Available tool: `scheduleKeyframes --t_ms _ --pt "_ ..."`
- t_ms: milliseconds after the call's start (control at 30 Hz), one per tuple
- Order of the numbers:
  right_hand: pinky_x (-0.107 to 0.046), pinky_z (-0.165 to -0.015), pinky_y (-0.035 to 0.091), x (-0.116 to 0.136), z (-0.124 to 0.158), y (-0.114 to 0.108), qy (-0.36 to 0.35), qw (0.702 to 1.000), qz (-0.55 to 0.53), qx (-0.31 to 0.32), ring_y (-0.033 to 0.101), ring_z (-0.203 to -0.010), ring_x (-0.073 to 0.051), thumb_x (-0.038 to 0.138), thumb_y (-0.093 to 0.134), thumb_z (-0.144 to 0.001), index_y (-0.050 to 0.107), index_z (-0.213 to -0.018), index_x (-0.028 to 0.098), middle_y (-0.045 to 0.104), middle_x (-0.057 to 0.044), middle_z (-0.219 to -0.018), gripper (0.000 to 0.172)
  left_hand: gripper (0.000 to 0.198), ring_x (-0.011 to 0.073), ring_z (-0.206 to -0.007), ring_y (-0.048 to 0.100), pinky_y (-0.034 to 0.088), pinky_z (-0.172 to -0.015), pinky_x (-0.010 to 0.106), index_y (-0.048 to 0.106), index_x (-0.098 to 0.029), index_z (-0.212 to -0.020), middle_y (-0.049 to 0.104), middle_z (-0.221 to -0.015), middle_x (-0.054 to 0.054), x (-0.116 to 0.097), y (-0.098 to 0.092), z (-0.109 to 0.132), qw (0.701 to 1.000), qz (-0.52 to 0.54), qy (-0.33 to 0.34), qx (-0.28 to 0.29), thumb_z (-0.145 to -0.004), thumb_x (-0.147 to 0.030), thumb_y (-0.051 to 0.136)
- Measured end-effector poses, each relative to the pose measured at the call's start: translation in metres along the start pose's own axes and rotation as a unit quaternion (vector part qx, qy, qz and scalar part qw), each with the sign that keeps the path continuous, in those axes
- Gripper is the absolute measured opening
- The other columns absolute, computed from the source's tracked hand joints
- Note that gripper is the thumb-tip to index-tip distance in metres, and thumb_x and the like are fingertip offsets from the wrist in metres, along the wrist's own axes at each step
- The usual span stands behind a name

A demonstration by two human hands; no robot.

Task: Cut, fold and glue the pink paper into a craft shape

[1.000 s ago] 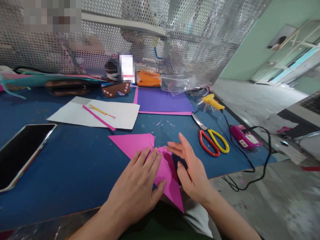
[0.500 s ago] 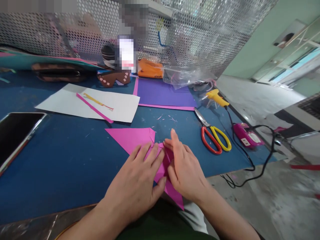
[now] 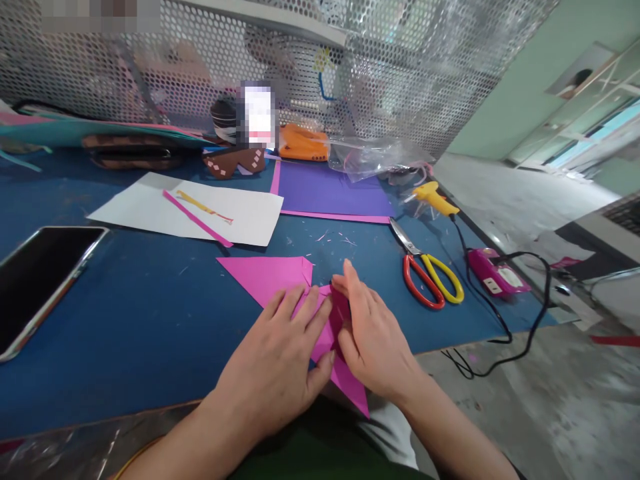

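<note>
A folded pink paper [image 3: 273, 277] lies on the blue table near its front edge, one pointed end to the left and another toward my body. My left hand [image 3: 280, 357] rests flat across its middle, fingers spread and pressing it down. On the paper's right side, my right hand [image 3: 373, 330] stands on its edge, fingers extended upward and thumb bent inward against the paper. The hands are close together, and they hide the middle of the sheet.
Scissors [image 3: 425, 270] with red and yellow handles lie right of my hands, near a yellow glue gun [image 3: 435, 198] and a magenta power socket [image 3: 497, 272]. White paper [image 3: 135, 203], purple paper [image 3: 335, 190] and a phone [image 3: 45, 273] are on the table [image 3: 150, 333].
The view has shifted slightly, so things at the left appear a little further right. Both hands stay on the pink paper in nearly the same pose.
</note>
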State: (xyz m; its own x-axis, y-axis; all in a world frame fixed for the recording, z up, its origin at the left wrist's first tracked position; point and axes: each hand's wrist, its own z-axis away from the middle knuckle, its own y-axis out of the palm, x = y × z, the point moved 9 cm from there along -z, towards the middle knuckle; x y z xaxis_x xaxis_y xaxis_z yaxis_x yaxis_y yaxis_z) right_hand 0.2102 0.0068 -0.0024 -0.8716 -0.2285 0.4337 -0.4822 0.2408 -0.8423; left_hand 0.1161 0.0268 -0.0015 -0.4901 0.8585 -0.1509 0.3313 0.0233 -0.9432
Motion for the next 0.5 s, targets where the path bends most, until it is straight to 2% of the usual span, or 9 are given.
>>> scheduleKeyframes --t_ms 67,133,233,300,367,500 --pt "-0.060 -0.104 0.046 0.000 -0.001 0.000 -0.004 1.000 0.005 -0.001 0.051 -0.131 -0.033 0.007 0.043 -0.083 0.000 -0.159 0.013 0.048 -0.021 -0.147 0.088 0.052 0.0325 -0.132 0.049 0.039 -0.112 0.052 0.055 -0.012 -0.139 0.058 -0.142 0.012 0.000 -0.001 -0.001 1.000 0.004 0.000 0.000 -0.095 -0.038 0.044" --pt "-0.057 -0.106 0.046 -0.007 0.001 -0.004 0.014 0.999 -0.045 -0.022 0.051 -0.133 -0.029 0.006 0.040 -0.085 0.003 -0.159 0.016 0.048 -0.019 -0.148 0.083 0.053 0.0328 -0.133 0.049 0.039 -0.112 0.052 0.053 -0.012 -0.141 0.058 -0.142 0.013 -0.001 0.000 0.000 1.000 0.004 0.002 0.005 -0.095 -0.037 0.045" --pt "-0.052 -0.108 0.046 -0.022 0.009 -0.020 0.063 0.985 -0.118 -0.108 0.054 -0.131 -0.022 0.004 0.032 -0.091 0.016 -0.157 0.021 0.057 -0.012 -0.141 0.071 0.056 0.0339 -0.134 0.048 0.039 -0.112 0.052 0.049 -0.007 -0.142 0.055 -0.145 0.017 -0.001 -0.001 0.002 1.000 -0.007 -0.001 0.001 -0.095 -0.037 0.046" --pt "-0.052 -0.108 0.044 -0.023 0.014 -0.030 0.066 0.981 -0.095 -0.155 0.057 -0.128 -0.021 0.004 0.032 -0.091 0.030 -0.152 0.021 0.069 -0.009 -0.127 0.064 0.057 0.0343 -0.134 0.048 0.039 -0.113 0.051 0.049 -0.004 -0.141 0.054 -0.145 0.019 -0.002 -0.002 0.003 1.000 -0.012 0.000 -0.006 -0.095 -0.038 0.046" --pt "-0.053 -0.110 0.040 -0.014 0.013 -0.031 0.035 0.987 -0.043 -0.148 0.060 -0.125 -0.021 0.003 0.034 -0.089 0.036 -0.148 0.020 0.074 -0.006 -0.116 0.062 0.057 0.0342 -0.135 0.048 0.039 -0.113 0.051 0.050 -0.003 -0.140 0.054 -0.144 0.020 -0.003 -0.002 0.003 1.000 -0.013 0.004 -0.008 -0.095 -0.039 0.046" --pt "-0.053 -0.114 0.035 0.008 0.005 -0.018 -0.046 0.995 0.046 -0.074 0.051 -0.135 -0.026 0.009 0.041 -0.085 0.040 -0.143 0.009 0.071 -0.013 -0.123 0.059 0.057 0.0346 -0.132 0.050 0.039 -0.113 0.051 0.051 -0.003 -0.139 0.056 -0.142 0.021 -0.003 -0.003 0.003 1.000 -0.007 0.008 -0.010 -0.095 -0.040 0.047"
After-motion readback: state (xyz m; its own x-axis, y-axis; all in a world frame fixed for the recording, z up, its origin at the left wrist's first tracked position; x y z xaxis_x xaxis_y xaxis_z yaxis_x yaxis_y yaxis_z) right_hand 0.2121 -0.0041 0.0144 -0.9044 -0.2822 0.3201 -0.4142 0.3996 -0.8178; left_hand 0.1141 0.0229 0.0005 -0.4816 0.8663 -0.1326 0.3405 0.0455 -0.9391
